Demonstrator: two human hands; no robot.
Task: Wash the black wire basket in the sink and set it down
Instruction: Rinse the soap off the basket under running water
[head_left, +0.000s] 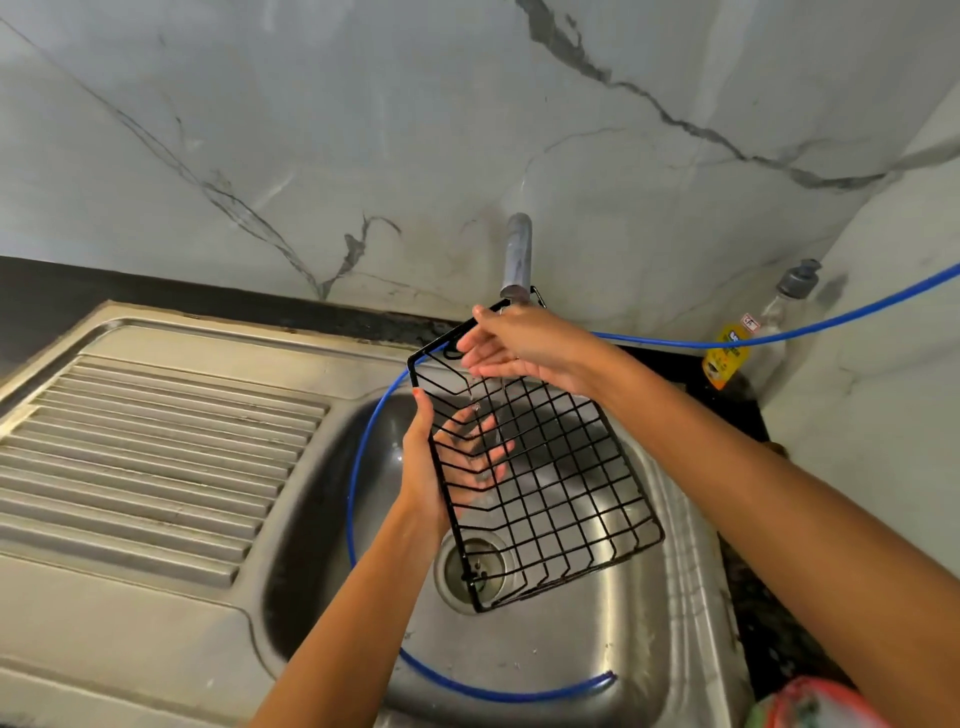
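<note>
The black wire basket (561, 483) hangs tilted over the steel sink bowl (550, 649), its top corner under the grey tap (517, 257). My left hand (431, 467) grips its left edge, the thumb on the frame and the fingers behind the mesh. My right hand (524, 345) rests flat on the upper part of the basket just below the spout, fingers stretched out. A thin stream of water runs off those fingers through the mesh. The drain (475, 569) shows behind the basket's lower corner.
A blue hose (358, 478) loops from the right wall into the sink and around its bowl. The ribbed steel drainboard (156, 457) lies to the left. A soap bottle (779, 312) and a yellow packet (724, 358) stand in the right corner. A marble wall rises behind.
</note>
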